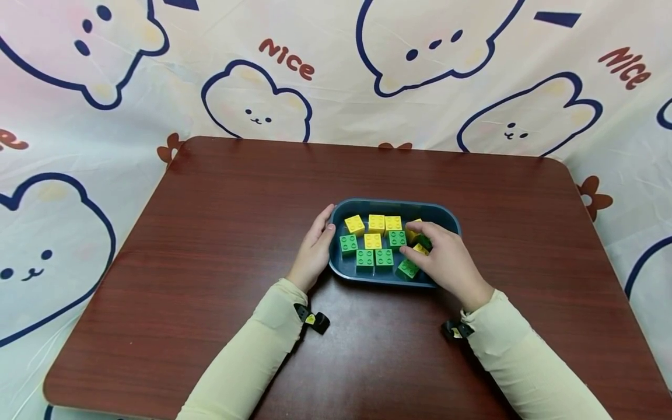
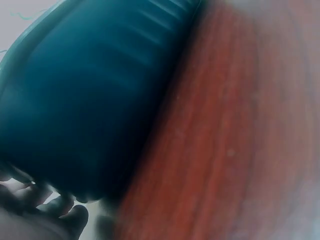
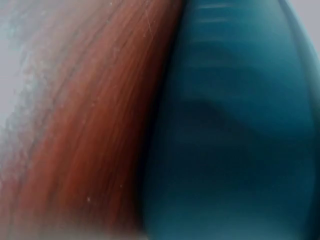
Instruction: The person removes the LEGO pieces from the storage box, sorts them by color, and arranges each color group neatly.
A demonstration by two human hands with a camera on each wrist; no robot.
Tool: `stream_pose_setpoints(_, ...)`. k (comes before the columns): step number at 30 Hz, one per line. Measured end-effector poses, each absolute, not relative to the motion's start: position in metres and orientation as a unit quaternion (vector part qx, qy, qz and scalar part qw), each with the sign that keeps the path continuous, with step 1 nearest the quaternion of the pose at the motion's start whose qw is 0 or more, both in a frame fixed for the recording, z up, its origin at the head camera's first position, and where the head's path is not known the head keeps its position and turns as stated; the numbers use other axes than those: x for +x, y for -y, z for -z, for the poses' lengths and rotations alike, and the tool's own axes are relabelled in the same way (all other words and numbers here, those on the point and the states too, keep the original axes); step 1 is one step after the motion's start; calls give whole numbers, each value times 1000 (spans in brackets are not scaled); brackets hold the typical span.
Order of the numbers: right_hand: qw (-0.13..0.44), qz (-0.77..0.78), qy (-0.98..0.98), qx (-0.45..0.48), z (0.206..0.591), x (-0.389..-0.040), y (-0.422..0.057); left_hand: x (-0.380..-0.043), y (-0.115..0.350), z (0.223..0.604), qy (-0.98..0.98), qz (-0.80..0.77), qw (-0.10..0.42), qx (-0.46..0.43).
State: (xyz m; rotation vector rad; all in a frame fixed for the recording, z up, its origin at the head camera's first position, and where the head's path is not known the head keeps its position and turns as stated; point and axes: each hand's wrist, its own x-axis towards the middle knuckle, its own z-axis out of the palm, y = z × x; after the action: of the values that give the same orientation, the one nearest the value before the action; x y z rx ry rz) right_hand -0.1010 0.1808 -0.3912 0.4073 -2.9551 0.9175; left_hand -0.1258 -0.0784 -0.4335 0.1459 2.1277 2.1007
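Note:
A dark blue tray [image 1: 346, 269] holds several yellow and green toy building bricks, among them a yellow brick [image 1: 376, 223] and a green brick [image 1: 364, 258]. My left hand [image 1: 314, 249] rests against the tray's left end, thumb and fingers along its outer side. Over the right part of the tray is my right hand [image 1: 446, 256], thumb and index finger spread apart. Near its fingertips are a yellow brick [image 1: 420, 249] and a tilted green brick [image 1: 407, 269]; the hand partly covers other bricks. The left wrist view shows the tray's side [image 2: 90, 100] with fingers [image 2: 60, 205] below it.
The tray stands on a brown wooden table [image 1: 236, 216]. Behind the table hangs a pale curtain [image 1: 336, 76] printed with cartoon figures. Black straps with small devices sit at both wrists. The right wrist view shows the tray's wall [image 3: 240, 125] beside the tabletop.

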Motion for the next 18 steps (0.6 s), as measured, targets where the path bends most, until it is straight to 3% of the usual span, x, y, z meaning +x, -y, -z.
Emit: stream_pose_setpoints(18,-4,-252,957,143,388,-111,-173,-128,79,435,-715,-694,71,46)
